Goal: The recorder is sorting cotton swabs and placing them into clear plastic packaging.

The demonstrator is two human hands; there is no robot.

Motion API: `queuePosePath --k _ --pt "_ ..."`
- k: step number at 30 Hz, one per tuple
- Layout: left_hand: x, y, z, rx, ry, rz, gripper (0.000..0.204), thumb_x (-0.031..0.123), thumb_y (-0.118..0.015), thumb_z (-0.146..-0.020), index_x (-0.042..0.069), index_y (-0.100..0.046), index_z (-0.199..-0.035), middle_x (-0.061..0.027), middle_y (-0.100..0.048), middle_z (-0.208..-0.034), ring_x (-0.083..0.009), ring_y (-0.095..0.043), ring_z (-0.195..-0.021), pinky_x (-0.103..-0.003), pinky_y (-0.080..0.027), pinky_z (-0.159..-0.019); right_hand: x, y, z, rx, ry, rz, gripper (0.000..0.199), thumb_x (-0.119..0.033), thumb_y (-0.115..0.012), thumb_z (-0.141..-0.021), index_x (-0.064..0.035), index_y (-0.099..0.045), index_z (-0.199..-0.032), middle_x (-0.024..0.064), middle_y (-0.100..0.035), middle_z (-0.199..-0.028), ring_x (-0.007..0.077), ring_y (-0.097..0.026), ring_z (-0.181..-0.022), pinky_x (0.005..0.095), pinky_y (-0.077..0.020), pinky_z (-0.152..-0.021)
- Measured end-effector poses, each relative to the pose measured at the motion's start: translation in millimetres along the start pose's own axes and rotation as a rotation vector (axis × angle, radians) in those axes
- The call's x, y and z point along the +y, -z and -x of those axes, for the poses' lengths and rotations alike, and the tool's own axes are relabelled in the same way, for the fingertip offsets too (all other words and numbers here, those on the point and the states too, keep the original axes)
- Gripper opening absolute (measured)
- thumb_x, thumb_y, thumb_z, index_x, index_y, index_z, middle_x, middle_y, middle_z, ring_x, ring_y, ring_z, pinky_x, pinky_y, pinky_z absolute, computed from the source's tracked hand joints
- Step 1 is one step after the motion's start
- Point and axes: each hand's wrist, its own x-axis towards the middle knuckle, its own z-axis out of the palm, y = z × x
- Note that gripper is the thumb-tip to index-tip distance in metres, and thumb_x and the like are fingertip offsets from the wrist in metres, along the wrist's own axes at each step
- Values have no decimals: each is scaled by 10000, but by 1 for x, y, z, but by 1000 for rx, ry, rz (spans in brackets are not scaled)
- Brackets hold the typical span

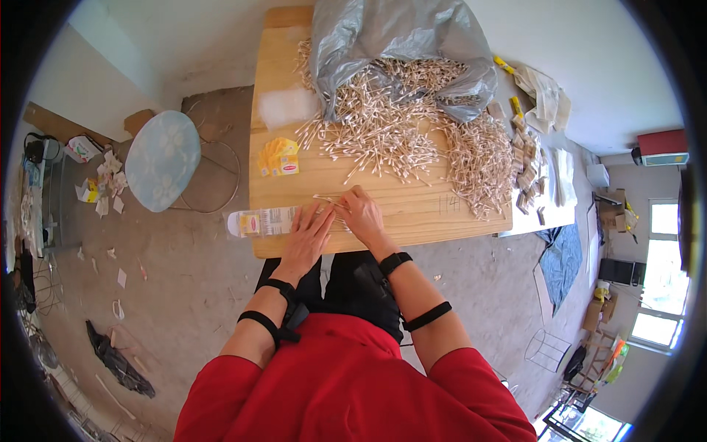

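Wood worktop (412,210): one. White worktop (524,223): one. Grey bag (401,33): one. Swabs (390,144): too many to count; the number near the fingers is partly hidden. Clear packet (258,222): one. Yellow cards (280,157): one overlapping group; individual quantity cannot be determined. Left fingers (318,223): one set. Right fingers (353,200): one set. Black straps (427,316): four, two per arm. Blue stool (162,162): one. Blue sheet (563,261): one.

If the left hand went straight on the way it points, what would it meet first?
The left hand would probably first meet the few loose cotton swabs just ahead of it, close by the right hand; depth there is hard to judge.
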Motion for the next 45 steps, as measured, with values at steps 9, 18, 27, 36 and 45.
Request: queuePosePath --k 9,18,27,36,45 --pt "-3 0 3 12 2 14 619 166 -636 -862 105 -419 -1440 -12 -353 -1523 -257 -295 -1421 -498 -183 -1192 -2 -2 -7 37 -36 -129 95 -124 -694 -797 -45 -642 -800 119 -619 -835 331 -636 -724 409 -508 -621" --pt "1 6 -2 -14 -10 18 598 192 -640 -860 82 -441 -1413 -11 -355 -1520 -252 -283 -1428 -492 -203 -1183 21 34 -6 200 -216 -308 129 -125 -710 -839 -6 -690 -886 96 -653 -767 180 -640 -643 308 -499 -582" --pt "2 5 -2 -5 -2 4 629 170 -654 -843 91 -425 -1424 -12 -354 -1520 -249 -282 -1427 -503 -186 -1188 131 178 -23 765 -608 -577 216 -219 -660 -914 -9 -700 -941 34 -660 -684 109 -603 -583 273 -448 -525" --pt "0 7 -1 -12 -15 -59 551 181 -611 -862 76 -480 -1386 -19 -392 -1497 -270 -308 -1408 -492 -209 -1176 55 40 32 248 -236 -176 147 -106 -676 -849 -18 -683 -966 129 -668 -830 230 -658 -672 354 -513 -604" --pt "1 7 -1 -18 -13 -47 586 200 -606 -883 87 -429 -1430 -24 -376 -1508 -268 -283 -1420 -488 -187 -1186 -2 0 24 175 -70 -59 93 -116 -676 -818 -57 -623 -866 119 -593 -927 354 -636 -776 426 -515 -660"
